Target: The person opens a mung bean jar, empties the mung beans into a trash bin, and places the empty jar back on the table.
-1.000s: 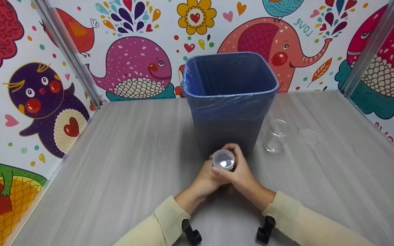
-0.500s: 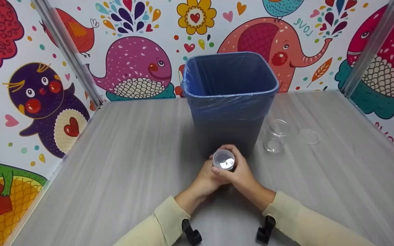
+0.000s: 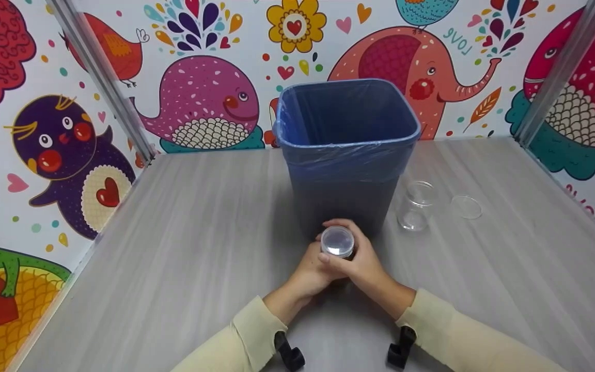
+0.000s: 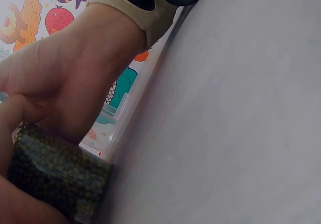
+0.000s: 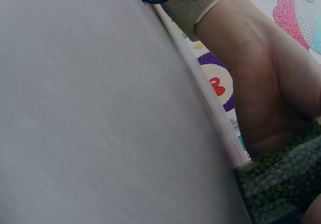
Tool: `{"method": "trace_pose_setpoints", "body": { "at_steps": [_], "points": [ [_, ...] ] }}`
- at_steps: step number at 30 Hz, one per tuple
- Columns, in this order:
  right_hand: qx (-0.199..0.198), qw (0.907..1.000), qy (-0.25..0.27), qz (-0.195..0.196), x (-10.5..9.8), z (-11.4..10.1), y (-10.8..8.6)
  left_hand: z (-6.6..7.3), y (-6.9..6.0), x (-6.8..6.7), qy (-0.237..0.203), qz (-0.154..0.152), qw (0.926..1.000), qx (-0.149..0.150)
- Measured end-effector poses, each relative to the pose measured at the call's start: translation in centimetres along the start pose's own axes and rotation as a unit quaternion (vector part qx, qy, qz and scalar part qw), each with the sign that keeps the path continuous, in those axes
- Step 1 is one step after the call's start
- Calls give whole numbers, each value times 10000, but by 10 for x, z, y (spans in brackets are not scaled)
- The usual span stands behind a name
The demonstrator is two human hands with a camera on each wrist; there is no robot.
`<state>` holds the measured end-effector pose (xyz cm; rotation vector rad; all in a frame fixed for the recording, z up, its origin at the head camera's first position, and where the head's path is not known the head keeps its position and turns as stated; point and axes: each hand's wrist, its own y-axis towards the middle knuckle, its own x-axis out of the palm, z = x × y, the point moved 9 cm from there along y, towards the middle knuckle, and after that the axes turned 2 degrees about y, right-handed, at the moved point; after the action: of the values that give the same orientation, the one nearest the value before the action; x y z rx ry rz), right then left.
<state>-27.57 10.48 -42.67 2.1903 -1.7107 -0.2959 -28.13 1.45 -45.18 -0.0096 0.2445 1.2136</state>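
Both hands are around one clear jar, seen from above in the head view with its clear round lid (image 3: 337,238) on top. My left hand (image 3: 312,268) grips the jar's body low down. My right hand (image 3: 363,261) curls around the top, thumb on the near side of the lid and fingers on the far side. Small green beans, like mung beans, fill the jar (image 4: 57,176) in the left wrist view. In the right wrist view the same jar (image 5: 281,186) stands on the table, partly hidden by fingers.
A dark bin (image 3: 346,191) with a blue liner stands just beyond the hands. Right of it are a second clear jar (image 3: 412,221) without a lid and a thin clear disc (image 3: 466,207) lying on the grey table (image 3: 199,232). Printed walls (image 3: 256,31) enclose the back and sides.
My right hand's far fingers have shifted slightly left around the lid, and the glare on the lid has changed place. The left hand and jar have stayed where they were.
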Motion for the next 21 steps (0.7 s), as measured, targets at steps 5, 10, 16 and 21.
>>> {"method": "trace_pose_setpoints", "body": {
  "at_steps": [5,10,16,21],
  "points": [
    [101,9992,385,104,0,1,0,0,-1,0,-42,-9,10000,-42],
    [133,9990,387,168,-1,2,-1,-1,-2,1,-127,-51,9998,-109],
    [95,9993,366,59,-2,1,0,0,-2,0,-113,-2,9999,-92],
    [-92,9988,463,-163,-4,-2,3,0,-1,-1,-85,-15,9998,-173]
  ]
}}
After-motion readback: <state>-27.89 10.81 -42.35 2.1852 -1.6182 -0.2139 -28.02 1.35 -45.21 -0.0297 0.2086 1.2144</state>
